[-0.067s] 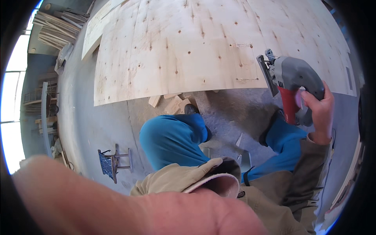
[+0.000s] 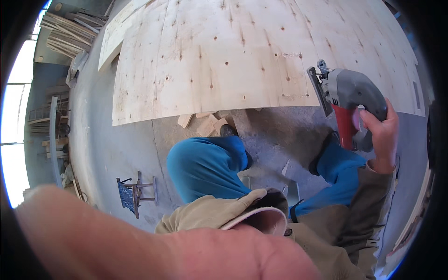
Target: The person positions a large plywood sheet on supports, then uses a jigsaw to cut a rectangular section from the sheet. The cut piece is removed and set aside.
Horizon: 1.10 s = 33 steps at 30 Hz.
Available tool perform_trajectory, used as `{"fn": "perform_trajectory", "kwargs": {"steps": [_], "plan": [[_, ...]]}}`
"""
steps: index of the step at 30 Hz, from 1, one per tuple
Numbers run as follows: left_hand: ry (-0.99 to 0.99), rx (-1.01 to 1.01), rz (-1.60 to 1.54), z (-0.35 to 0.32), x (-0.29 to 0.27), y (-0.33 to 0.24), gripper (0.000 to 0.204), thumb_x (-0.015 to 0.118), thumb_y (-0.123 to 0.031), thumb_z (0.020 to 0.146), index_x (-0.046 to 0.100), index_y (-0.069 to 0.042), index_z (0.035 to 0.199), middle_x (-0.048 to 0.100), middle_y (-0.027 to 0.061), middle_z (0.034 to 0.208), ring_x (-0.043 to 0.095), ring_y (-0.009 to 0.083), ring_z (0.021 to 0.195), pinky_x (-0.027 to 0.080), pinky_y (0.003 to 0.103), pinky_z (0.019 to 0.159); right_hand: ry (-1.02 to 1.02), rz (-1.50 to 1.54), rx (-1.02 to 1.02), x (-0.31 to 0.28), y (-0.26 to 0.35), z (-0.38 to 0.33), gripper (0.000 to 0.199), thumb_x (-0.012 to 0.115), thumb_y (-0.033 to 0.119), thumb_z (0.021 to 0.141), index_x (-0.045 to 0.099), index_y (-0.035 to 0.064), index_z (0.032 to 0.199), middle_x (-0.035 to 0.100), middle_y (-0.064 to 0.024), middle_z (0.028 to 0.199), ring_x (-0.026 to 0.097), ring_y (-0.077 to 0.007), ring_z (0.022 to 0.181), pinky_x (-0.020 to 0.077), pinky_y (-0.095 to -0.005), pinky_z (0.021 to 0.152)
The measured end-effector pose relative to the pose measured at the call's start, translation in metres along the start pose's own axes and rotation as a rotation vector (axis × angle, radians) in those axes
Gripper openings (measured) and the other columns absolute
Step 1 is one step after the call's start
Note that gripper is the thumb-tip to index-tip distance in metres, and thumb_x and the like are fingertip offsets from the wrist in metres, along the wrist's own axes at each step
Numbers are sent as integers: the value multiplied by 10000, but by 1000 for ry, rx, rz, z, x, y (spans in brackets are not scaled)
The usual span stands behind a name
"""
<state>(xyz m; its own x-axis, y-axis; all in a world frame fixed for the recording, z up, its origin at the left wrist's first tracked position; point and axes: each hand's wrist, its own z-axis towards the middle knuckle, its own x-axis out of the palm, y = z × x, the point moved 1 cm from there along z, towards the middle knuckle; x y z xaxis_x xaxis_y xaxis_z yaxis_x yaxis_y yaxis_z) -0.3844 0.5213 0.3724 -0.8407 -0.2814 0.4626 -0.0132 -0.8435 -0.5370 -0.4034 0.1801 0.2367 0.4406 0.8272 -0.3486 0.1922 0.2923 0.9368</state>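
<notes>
My right hand [image 2: 383, 135] is closed round the rear handle of a grey and red jigsaw [image 2: 357, 91]. The jigsaw is tipped on its side, its metal base plate turned to the left, over the near right part of a large plywood sheet [image 2: 200, 70]. A rectangle is drawn on the sheet just left of the saw. My left hand [image 2: 186, 252] is raised very close to the camera and fills the lower left. One thick digit stretches to the left; the other fingers are out of sight, so whether it grips something cannot be told.
Wood offcuts [image 2: 206, 125] lie on the floor under the sheet's near edge, by my foot. A small stool with a blue woven seat [image 2: 127, 193] stands to the left. Stacked boards [image 2: 67, 35] lie at the far left. A notch [image 2: 416, 93] shows at the sheet's right edge.
</notes>
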Motion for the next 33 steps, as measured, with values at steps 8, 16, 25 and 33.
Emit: {"fn": "perform_trajectory", "kwargs": {"steps": [8,16,25,33], "plan": [[-35,55,10,4,-12,9,485,533,-238,1063,452,17,1468,574,168,1380,664,234,1008,434,451,1122,28,0,-1,-2,0,2,220,727,73,861,692,0,1066,652,6,832,554,-58,740,453,-236,670],[-473,149,163,-17,-64,65,496,500,-258,1089,434,27,1489,599,179,1343,655,233,1026,450,452,1107,13,-58,35,-3,-3,0,252,780,99,844,710,0,1065,687,2,857,586,-75,763,485,-254,703],[-897,-5,-176,-44,-96,97,342,532,-69,1039,506,20,1368,681,169,1205,700,259,1059,502,467,1082,27,-146,-34,-4,0,1,307,797,144,819,715,-14,1070,731,-72,863,636,-125,775,518,-298,729],[-937,-50,-243,-51,-101,104,388,525,12,1000,476,15,1385,662,178,1239,679,259,1118,473,476,1116,27,-122,-84,-4,-3,1,273,799,104,813,706,-4,1047,738,-53,895,637,-100,821,530,-285,746]]}}
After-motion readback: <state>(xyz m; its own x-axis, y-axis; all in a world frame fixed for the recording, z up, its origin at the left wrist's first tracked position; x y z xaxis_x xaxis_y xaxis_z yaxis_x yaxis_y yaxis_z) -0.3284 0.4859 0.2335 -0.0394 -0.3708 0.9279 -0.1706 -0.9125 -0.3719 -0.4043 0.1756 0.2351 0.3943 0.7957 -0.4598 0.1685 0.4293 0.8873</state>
